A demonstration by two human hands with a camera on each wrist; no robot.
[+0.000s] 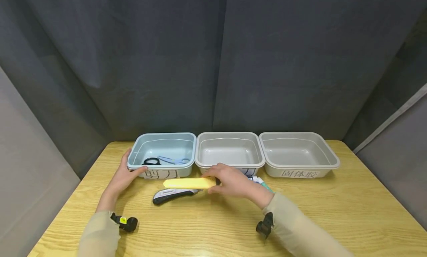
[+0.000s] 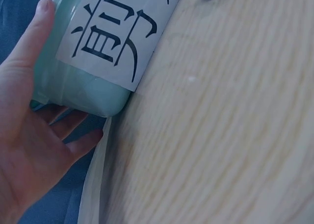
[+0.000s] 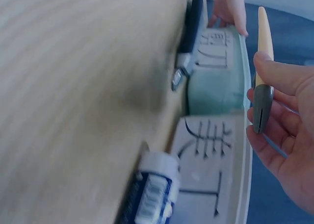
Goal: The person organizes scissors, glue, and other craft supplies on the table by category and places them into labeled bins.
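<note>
My right hand (image 1: pixel 230 181) holds a yellow utility knife (image 1: pixel 190 183) between thumb and fingers, over the table in front of the bins. Its dark grey slotted end lies toward the palm in the head view. At the left front corner of the light blue bin (image 1: pixel 185 171), my left hand (image 1: pixel 121 177) grips the rim, thumb along the front and fingers down the side. Inside that bin are black-handled scissors (image 1: pixel 151 161) and light blue scissors (image 1: pixel 173 161). A grey-and-black utility knife (image 1: pixel 173 194) lies on the table just below the yellow one.
A middle grey bin (image 1: pixel 230 134) and a right grey bin (image 1: pixel 300 134) stand beside the blue one in a row, with labels on their fronts. A white-capped glue stick (image 3: pixel 152 199) lies before the middle bin, partly behind my right hand in the head view. Dark curtains (image 1: pixel 213 64) hang behind.
</note>
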